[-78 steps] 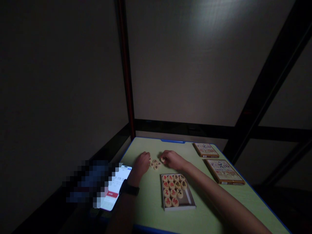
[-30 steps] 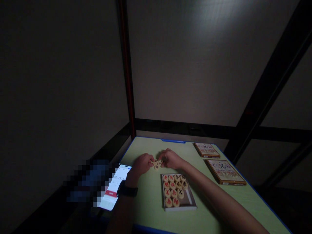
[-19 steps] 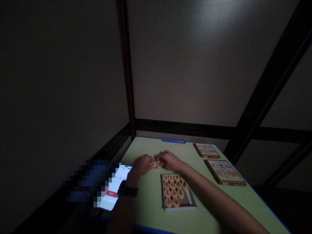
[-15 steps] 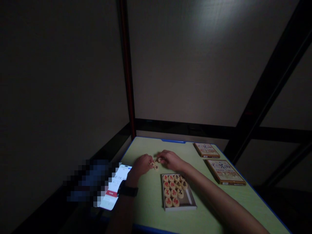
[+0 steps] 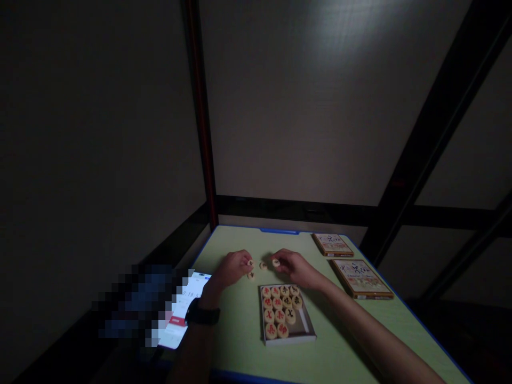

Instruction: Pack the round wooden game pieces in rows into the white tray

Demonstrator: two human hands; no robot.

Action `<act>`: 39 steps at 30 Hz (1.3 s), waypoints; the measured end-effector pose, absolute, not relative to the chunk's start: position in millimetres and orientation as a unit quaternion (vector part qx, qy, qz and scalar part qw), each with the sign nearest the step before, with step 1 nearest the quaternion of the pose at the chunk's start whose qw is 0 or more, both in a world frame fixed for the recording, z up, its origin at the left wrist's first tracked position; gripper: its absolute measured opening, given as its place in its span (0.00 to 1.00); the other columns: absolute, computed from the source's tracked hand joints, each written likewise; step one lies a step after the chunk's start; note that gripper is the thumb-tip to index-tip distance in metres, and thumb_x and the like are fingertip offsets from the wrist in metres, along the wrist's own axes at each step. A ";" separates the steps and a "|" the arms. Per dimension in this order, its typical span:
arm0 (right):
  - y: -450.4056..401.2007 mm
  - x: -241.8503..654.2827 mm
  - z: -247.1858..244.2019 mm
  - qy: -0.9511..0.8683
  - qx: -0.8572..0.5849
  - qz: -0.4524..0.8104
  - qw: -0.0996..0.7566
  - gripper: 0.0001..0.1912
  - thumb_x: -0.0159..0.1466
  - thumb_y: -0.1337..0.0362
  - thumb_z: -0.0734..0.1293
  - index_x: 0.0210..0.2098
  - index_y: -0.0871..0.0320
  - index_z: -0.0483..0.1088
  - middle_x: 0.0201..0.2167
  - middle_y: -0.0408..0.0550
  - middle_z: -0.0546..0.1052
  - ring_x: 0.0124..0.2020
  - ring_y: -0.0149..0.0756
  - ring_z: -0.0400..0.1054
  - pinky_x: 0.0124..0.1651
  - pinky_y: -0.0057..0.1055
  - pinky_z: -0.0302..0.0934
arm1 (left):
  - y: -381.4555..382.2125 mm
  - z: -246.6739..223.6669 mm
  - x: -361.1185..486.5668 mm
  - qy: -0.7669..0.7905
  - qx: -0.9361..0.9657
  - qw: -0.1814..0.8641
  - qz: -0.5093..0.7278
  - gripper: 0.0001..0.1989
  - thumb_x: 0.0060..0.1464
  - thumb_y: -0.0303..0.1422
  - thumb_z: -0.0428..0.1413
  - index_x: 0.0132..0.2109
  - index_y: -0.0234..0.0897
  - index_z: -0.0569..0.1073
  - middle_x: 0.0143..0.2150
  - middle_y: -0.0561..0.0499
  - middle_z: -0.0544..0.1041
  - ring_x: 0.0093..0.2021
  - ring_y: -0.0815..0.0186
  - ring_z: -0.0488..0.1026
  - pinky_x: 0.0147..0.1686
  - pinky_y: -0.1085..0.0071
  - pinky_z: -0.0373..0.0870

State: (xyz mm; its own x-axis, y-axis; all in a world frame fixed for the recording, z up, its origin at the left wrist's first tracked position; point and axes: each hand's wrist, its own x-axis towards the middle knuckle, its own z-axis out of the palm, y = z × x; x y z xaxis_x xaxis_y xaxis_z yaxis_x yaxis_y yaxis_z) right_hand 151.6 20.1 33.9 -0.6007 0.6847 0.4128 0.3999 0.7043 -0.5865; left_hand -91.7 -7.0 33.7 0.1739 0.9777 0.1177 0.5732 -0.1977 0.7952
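Observation:
My left hand (image 5: 235, 268), a dark watch (image 5: 203, 312) on its wrist, pinches a round Chinese chess piece (image 5: 250, 263) at the fingertips. Between the fingers of my right hand (image 5: 295, 266) is another Chinese chess piece (image 5: 276, 263), held a little above the table. A loose piece (image 5: 263, 265) lies between the two hands, and a second loose piece (image 5: 251, 276) sits just under my left fingertips. Nearer to me, an open shallow box (image 5: 294, 340) holds stacked-looking rows of pieces, red-marked at left and black-marked at right; its lower right part shows bare bottom.
All of this is on a light green table (image 5: 236, 341) with a blue edge. Two flat Chinese chess boxes (image 5: 362, 278) (image 5: 333, 244) lie along the right side. A lit phone (image 5: 186, 304) showing a timer is at the left edge. Walls stand behind and left.
My right hand has drawn back to the right with a piece, widening the gap between my hands. The loose pieces show more clearly. The view has shifted slightly.

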 end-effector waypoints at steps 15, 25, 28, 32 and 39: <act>6.1 155.8 31.7 -0.845 -0.295 0.197 0.400 0.14 0.58 0.77 0.68 0.41 0.57 0.76 0.39 0.49 0.76 0.39 0.37 0.71 0.43 0.32 0.66 | -9.5 34.2 -70.7 0.447 0.668 0.444 0.396 0.13 0.41 0.28 0.58 0.39 0.35 0.75 0.33 0.51 0.78 0.33 0.66 0.73 0.31 0.74 0.67; 12.4 159.2 27.8 -0.836 -0.344 0.218 0.368 0.16 0.58 0.76 0.65 0.43 0.59 0.78 0.38 0.51 0.81 0.38 0.39 0.74 0.43 0.34 0.67 | -11.3 38.9 -112.1 0.609 0.745 0.176 0.206 0.09 0.45 0.26 0.58 0.35 0.36 0.80 0.38 0.47 0.80 0.41 0.61 0.75 0.43 0.69 0.67; 11.6 158.9 27.1 -0.837 -0.353 0.219 0.355 0.18 0.58 0.76 0.65 0.45 0.59 0.78 0.37 0.50 0.81 0.36 0.38 0.74 0.42 0.34 0.68 | -11.0 35.3 -110.0 0.607 0.754 0.174 0.184 0.11 0.45 0.24 0.58 0.36 0.36 0.81 0.39 0.47 0.79 0.41 0.61 0.74 0.43 0.70 0.66; 11.5 158.0 25.1 -0.843 -0.351 0.217 0.344 0.16 0.60 0.74 0.67 0.46 0.60 0.78 0.39 0.52 0.82 0.37 0.39 0.75 0.43 0.34 0.68 | -10.7 32.1 -105.3 0.616 0.742 0.195 0.180 0.12 0.44 0.23 0.58 0.37 0.37 0.81 0.39 0.48 0.79 0.39 0.61 0.74 0.42 0.70 0.66; 11.4 157.8 25.4 -0.861 -0.310 0.195 0.352 0.07 0.62 0.68 0.71 0.40 0.59 0.79 0.36 0.52 0.81 0.38 0.39 0.74 0.43 0.34 0.67 | -9.4 33.5 -114.5 0.601 0.730 0.213 0.245 0.14 0.46 0.25 0.59 0.41 0.36 0.81 0.39 0.47 0.81 0.40 0.59 0.76 0.43 0.68 0.69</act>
State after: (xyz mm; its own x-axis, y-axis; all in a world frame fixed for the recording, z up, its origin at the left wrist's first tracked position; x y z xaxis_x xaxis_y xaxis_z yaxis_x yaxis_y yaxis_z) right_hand 157.8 11.4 25.4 -0.5592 0.6719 0.4856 0.3971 0.7313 -0.5546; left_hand -114.5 -9.4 33.5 0.1575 0.9823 0.1015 0.7740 -0.1866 0.6050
